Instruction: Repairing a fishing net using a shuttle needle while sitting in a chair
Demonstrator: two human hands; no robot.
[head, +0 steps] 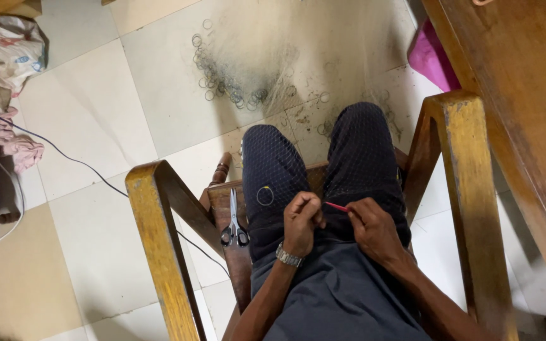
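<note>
red needle [336, 206], dark checked trousers [273, 170], cream floor tiles [90, 113]

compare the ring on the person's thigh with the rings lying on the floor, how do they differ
The ring on the thigh lies alone on the dark trousers, close to the left hand; the rings on the floor lie in a loose cluster on pale tile, far from both hands. The thigh ring shows a yellow spot on its rim; the floor rings look plain grey. Both are thin round rings lying flat, seemingly caught in fine netting.
</note>
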